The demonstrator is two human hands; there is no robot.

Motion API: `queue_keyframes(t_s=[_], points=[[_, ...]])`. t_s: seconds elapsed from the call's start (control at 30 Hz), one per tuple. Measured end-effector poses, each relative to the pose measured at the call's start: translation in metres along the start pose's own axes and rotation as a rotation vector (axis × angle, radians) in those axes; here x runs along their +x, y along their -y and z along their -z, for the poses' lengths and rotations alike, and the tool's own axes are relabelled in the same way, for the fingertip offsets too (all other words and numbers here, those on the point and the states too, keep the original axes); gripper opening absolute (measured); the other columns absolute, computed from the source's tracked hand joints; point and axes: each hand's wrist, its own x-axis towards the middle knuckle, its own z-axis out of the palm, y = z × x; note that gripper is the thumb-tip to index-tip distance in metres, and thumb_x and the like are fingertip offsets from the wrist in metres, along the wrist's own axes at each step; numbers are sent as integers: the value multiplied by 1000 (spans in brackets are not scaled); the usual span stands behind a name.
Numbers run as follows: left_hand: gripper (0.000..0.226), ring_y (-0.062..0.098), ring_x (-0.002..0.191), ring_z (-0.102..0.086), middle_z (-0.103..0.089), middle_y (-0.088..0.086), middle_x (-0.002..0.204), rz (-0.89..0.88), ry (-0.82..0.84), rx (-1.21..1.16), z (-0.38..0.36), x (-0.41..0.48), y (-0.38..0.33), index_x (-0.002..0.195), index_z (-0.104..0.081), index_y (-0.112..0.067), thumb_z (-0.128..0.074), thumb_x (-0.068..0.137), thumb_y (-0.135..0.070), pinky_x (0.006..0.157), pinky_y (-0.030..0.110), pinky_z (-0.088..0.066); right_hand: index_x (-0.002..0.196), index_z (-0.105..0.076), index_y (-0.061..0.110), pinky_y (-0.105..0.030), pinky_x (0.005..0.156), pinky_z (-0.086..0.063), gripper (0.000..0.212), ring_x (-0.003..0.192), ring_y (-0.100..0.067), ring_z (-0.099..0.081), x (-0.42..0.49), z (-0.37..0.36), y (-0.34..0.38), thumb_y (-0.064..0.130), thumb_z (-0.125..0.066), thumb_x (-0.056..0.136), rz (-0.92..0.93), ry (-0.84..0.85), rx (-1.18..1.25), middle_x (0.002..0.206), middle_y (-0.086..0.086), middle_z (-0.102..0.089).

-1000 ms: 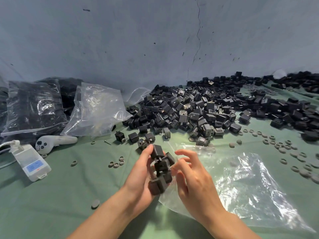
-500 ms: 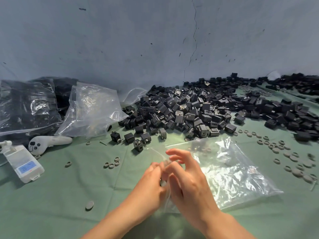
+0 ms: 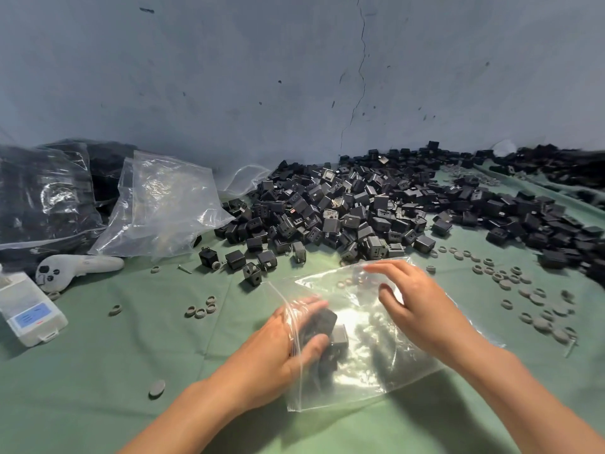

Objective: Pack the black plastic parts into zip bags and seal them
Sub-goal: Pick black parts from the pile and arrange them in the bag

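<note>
Your left hand (image 3: pixel 278 352) reaches into the open mouth of the zip bag (image 3: pixel 386 365), and its fingers and thumb curl round a small clutch of black plastic parts (image 3: pixel 322 322) just inside the zip edge, seen through the clear film. Your right hand (image 3: pixel 422 309) lies over the far upper side of the same bag, its fingers spread and relaxed and gripping nothing; you cannot tell whether the palm presses the film or sits just above it. The bag lies flat on the green-covered bench (image 3: pixel 98 371) near you, its mouth to the left and its closed end to the right. A few more dark parts show dimly inside it, right of your left hand. Beyond the bag, in the far middle and running off to the far right, spreads the big pile (image 3: pixel 343 208) of loose black parts, reaching back to the grey wall (image 3: pixel 229 77). A handful of stray parts (image 3: pixel 235 258) sits at the pile's near left edge. Grey rings (image 3: pixel 537 303) lie scattered on the cloth to the right of the bag, with a few more to its left. At the far left lean empty clear bags (image 3: pixel 163 208), and left of those are filled bags (image 3: pixel 42 198), dark with parts. Just in front of them lies a white controller (image 3: pixel 78 265), and nearer still a white box (image 3: pixel 31 314) with a blue label.
</note>
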Motion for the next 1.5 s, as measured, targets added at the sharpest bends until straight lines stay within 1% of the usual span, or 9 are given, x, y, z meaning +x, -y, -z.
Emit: queue_keyframes(t_s=[0.13,0.43,0.57,0.7,0.8,0.93,1.13,1.33,1.5], points=[[39,-7,110,-60,-64,-22,117,-12,-17,-133,2,8,-5,123,-52,-47,-50,90,-68,97,28,-51,142,-49,33,-33,113,-35,41,131,-8,-44,0,-9,-6,32,-46,101,1,116,-92,145,12,-46],[11,-8,94,-64,-69,-26,101,120,-153,-251,-6,22,0,104,-64,-43,-61,94,-47,87,26,-52,147,-40,37,-36,117,-33,53,138,-9,-38,-2,-21,-3,48,-28,96,46,244,-171,152,12,-37],[30,-2,112,-60,-65,-17,120,138,-183,-69,-9,24,-2,122,-55,-46,-57,93,-56,98,32,-50,146,-41,36,-34,116,-33,49,136,-10,-40,-3,-24,0,47,-31,100,67,247,-172,151,11,-40],[61,8,124,-51,-51,-8,140,218,-188,-9,-6,22,-5,145,-38,-40,-55,91,-59,100,23,-41,150,-35,39,-30,120,-23,48,143,-10,-31,-7,-32,6,51,-29,104,84,301,-214,158,12,-31],[64,0,112,-55,-55,-14,127,191,-161,-61,1,15,-8,130,-47,-40,-39,78,-78,92,20,-43,152,-30,39,-29,119,-18,53,144,-10,-29,-11,-35,8,55,-22,102,94,328,-226,160,12,-26],[19,-12,104,-52,-50,-25,114,107,-70,67,8,4,-6,105,-51,-50,-41,94,-61,89,13,-42,153,-23,41,-24,118,-12,61,145,-7,-24,-18,-36,5,61,-10,97,102,344,-214,161,14,-22],[34,-8,121,-43,-41,-27,130,16,35,161,9,7,-4,130,-52,-45,-37,100,-54,108,23,-38,153,-22,41,-25,118,-15,53,144,-8,-24,-19,-38,1,55,-15,103,128,338,-219,160,14,-24],[65,9,130,-42,-37,-17,144,50,106,270,4,17,-5,143,-26,-57,-10,85,-80,111,38,-38,154,-19,40,-24,118,-14,50,144,-9,-23,-18,-40,-1,50,-20,106,152,333,-237,160,12,-25],[60,16,138,-34,-26,-15,153,79,139,315,3,22,-5,148,-9,-54,-16,91,-73,117,38,-29,154,-18,43,-27,117,-18,50,143,-11,-27,-20,-44,-2,51,-18,104,156,326,-240,158,12,-28]])
